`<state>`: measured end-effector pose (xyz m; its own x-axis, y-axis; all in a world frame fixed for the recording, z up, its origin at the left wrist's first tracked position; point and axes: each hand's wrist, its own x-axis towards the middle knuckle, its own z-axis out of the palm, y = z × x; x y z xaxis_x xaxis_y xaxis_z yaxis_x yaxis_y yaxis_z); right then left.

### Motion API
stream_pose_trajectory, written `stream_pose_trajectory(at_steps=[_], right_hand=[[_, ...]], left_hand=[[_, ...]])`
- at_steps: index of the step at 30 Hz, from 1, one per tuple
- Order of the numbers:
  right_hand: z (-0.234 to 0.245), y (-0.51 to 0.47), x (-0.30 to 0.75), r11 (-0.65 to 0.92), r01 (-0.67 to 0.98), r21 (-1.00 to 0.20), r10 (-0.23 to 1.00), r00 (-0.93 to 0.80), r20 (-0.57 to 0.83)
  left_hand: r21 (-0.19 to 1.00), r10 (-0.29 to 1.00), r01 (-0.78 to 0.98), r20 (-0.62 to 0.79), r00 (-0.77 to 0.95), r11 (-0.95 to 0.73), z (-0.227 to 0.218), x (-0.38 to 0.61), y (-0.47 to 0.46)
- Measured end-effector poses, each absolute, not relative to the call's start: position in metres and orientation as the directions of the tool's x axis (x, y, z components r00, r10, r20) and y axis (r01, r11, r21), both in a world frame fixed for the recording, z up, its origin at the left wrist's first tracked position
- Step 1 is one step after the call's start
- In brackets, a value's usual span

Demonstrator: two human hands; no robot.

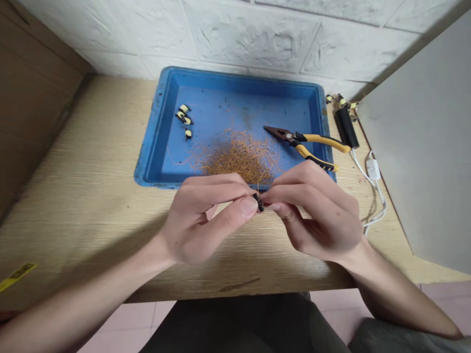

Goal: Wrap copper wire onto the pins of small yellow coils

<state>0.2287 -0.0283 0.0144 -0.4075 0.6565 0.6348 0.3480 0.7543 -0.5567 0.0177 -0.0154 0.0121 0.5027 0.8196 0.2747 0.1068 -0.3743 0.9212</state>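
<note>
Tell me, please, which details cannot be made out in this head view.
- Small black part: fingers of the left hand and right hand hide most of it.
- Yellow-and-black pieces in the blue plastic tray: too small for details.
- Yellow strip: cut off by the left edge.

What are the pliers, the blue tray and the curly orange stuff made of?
The pliers have dark steel-looking jaws and rubbery yellow-and-black grips. The blue tray looks like molded plastic, dull and scuffed at the rim. The curly orange stuff is probably thin copper wire, judging by its fine reddish strands.
</note>
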Motion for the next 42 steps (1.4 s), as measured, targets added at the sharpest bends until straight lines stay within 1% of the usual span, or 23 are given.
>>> stream_pose_trajectory(at_steps=[2, 4, 7, 11, 15, 17, 22, 25, 29, 32, 35, 38, 42], right_hand=[[0.015, -0.028, 0.229, 0.744, 0.351, -0.569, 0.669, -0.410, 0.621], [0.016, -0.028, 0.229, 0.718, 0.334, -0.610, 0.694, -0.408, 0.593], [0.018, -0.028, 0.230, 0.669, 0.335, -0.664, 0.737, -0.414, 0.533], [0.020, -0.030, 0.232, 0.609, 0.344, -0.714, 0.778, -0.434, 0.454], [0.022, -0.030, 0.232, 0.568, 0.362, -0.739, 0.802, -0.445, 0.398], [0.021, -0.030, 0.232, 0.591, 0.372, -0.716, 0.789, -0.454, 0.415], [0.017, -0.026, 0.233, 0.696, 0.404, -0.594, 0.713, -0.487, 0.505], [0.014, -0.024, 0.234, 0.709, 0.430, -0.559, 0.703, -0.488, 0.517], [0.012, -0.022, 0.234, 0.696, 0.430, -0.574, 0.717, -0.452, 0.531], [0.011, -0.021, 0.233, 0.683, 0.423, -0.595, 0.730, -0.423, 0.537], [0.011, -0.021, 0.232, 0.665, 0.429, -0.611, 0.746, -0.395, 0.535], [0.012, -0.021, 0.232, 0.660, 0.428, -0.617, 0.751, -0.390, 0.533], [0.012, -0.022, 0.232, 0.657, 0.433, -0.617, 0.754, -0.403, 0.520]], left_hand=[[0.919, 0.823, 0.111, 0.279, 0.494, -0.378, 0.012, 0.018, -0.015], [0.911, 0.817, 0.096, 0.307, 0.488, -0.400, 0.012, 0.019, -0.015], [0.891, 0.802, 0.078, 0.360, 0.477, -0.446, 0.010, 0.019, -0.015], [0.872, 0.789, 0.080, 0.393, 0.471, -0.483, 0.009, 0.019, -0.016], [0.852, 0.785, 0.135, 0.391, 0.481, -0.506, 0.010, 0.020, -0.014], [0.837, 0.792, 0.175, 0.393, 0.467, -0.518, 0.010, 0.021, -0.013], [0.836, 0.839, 0.256, 0.364, 0.403, -0.486, 0.009, 0.023, -0.014], [0.847, 0.859, 0.272, 0.340, 0.382, -0.456, 0.009, 0.024, -0.013], [0.856, 0.874, 0.295, 0.303, 0.380, -0.425, 0.009, 0.024, -0.012], [0.859, 0.873, 0.287, 0.303, 0.381, -0.424, 0.010, 0.023, -0.011], [0.874, 0.879, 0.279, 0.275, 0.388, -0.397, 0.009, 0.022, -0.011], [0.894, 0.887, 0.275, 0.229, 0.401, -0.355, 0.009, 0.021, -0.010], [0.886, 0.869, 0.296, 0.199, 0.453, -0.358, 0.010, 0.022, -0.010]])
